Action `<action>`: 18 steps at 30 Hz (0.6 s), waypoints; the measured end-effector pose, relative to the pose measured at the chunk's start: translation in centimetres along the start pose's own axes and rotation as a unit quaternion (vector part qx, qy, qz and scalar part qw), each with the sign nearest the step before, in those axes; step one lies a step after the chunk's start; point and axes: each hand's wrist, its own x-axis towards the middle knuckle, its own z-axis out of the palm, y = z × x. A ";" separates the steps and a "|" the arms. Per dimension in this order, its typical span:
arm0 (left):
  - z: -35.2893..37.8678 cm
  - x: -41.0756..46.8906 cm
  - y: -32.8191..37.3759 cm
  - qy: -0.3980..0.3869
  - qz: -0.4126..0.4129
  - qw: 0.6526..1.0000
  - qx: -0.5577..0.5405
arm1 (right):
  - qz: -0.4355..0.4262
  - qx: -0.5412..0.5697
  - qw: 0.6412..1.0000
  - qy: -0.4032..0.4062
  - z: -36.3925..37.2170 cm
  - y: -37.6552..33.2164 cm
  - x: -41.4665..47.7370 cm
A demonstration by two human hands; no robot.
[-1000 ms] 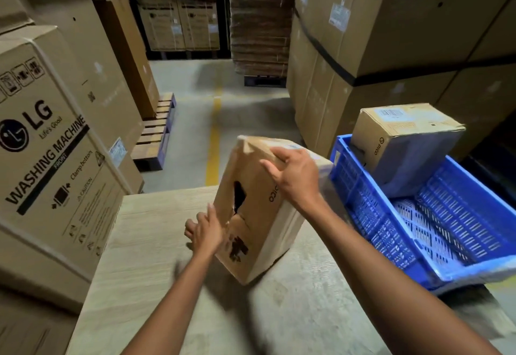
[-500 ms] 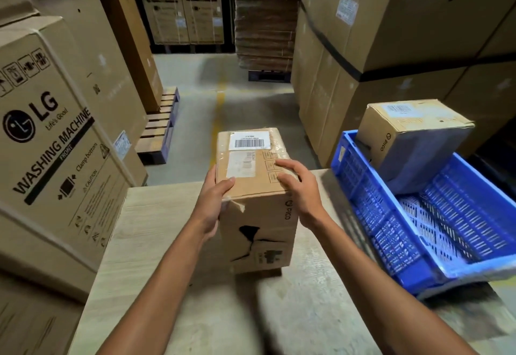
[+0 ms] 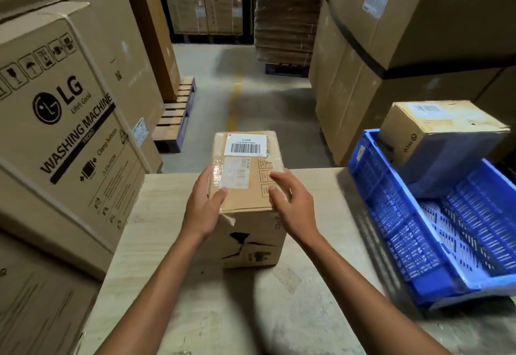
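— Where is the cardboard box (image 3: 247,201) sitting?
— It is standing flat on the table (image 3: 156,243) (label side up). Its long axis is running straight away from the person, with the barcode label (image 3: 245,145) lying at the far end and the torn face looking back.
— And the hands?
— The left hand (image 3: 202,206) is clasping the left side, thumb hooked over the top edge. The right hand (image 3: 293,206) is hanging half-open, bent fingertips just touching the top's right edge.
— Anything nearby?
— A blue crate (image 3: 368,187) is lying to the right.
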 end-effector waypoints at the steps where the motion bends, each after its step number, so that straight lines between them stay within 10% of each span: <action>1: -0.2 -0.3 -0.1 0.050 0.068 0.990 0.117 | -0.028 -0.062 0.997 0.023 0.2 -0.1 -0.2; 6: -0.1 -1.2 -0.8 0.100 0.345 0.894 0.270 | -0.207 -0.248 0.944 0.062 1.3 -0.3 -0.8; 18: 0.2 -0.2 1.0 0.030 0.291 0.902 0.318 | -0.231 -0.330 0.914 0.040 1.2 -0.7 -0.3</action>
